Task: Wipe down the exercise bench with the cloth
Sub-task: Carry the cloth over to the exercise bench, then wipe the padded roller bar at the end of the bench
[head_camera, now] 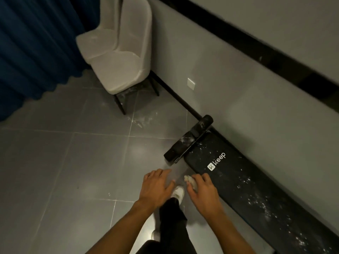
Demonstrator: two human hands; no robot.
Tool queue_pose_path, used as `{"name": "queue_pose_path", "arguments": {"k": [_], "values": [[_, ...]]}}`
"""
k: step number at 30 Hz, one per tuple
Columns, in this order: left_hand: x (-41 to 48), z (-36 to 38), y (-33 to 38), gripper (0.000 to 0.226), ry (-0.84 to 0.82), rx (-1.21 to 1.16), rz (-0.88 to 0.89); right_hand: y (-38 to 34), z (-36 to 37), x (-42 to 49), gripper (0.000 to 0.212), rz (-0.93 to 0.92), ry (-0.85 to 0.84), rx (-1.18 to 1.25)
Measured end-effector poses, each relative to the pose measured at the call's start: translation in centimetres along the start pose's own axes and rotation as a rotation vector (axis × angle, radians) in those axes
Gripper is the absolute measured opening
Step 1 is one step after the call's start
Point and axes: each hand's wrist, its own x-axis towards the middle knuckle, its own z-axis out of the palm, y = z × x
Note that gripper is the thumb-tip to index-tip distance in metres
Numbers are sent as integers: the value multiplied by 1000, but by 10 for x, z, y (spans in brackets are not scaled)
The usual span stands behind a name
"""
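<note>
I see the exercise bench [238, 180] padded in matt black, leather-like covering speckled with white dust, the grey floor tiles [73, 162] smooth and glossy with soft reflections, the chair [119, 70] in pale matt fabric, the blue curtain [33, 43] in soft pleated textile, and the cloth [189, 180] pale and crumpled.

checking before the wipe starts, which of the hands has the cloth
The right hand, nearest the bench: it grips the crumpled cloth. The left hand is spread and holds nothing.
</note>
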Motion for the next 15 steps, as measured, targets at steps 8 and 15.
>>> {"name": "queue_pose_path", "arguments": {"k": [8, 15], "values": [[136, 7, -11, 56, -97, 51, 5, 19, 28, 112, 39, 184, 2, 157], [217, 67, -42, 62, -136, -14, 83, 35, 89, 178, 42, 277, 28, 237]]}}
